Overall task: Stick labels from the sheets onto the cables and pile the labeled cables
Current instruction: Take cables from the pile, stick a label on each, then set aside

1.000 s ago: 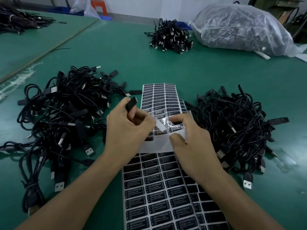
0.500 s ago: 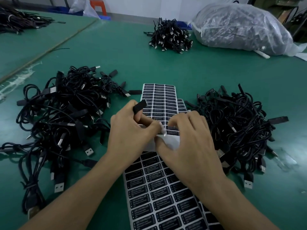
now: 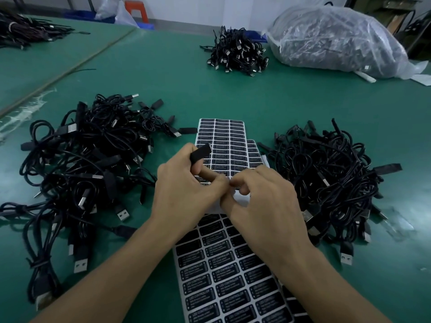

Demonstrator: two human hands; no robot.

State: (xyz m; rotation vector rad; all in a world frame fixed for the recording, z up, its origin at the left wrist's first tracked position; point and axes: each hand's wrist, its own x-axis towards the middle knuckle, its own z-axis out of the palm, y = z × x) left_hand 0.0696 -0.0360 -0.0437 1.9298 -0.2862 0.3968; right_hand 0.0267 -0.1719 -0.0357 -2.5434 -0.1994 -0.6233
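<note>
Gripping a black rectangular cable block (image 3: pixel 201 151), left fingers (image 3: pixel 186 151) meet right fingers (image 3: pixel 242 180) pinching, seemingly, a label (image 3: pixel 230 183); next: align, press.

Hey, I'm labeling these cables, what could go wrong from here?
1. The left hand grips a black connector while the right hand, fingers curled, touches the left thumb; any label between them, too small to make out, may fold or stick to skin.
2. The left pile and right pile look alike, so a labeled cable may land in the wrong one.
</note>
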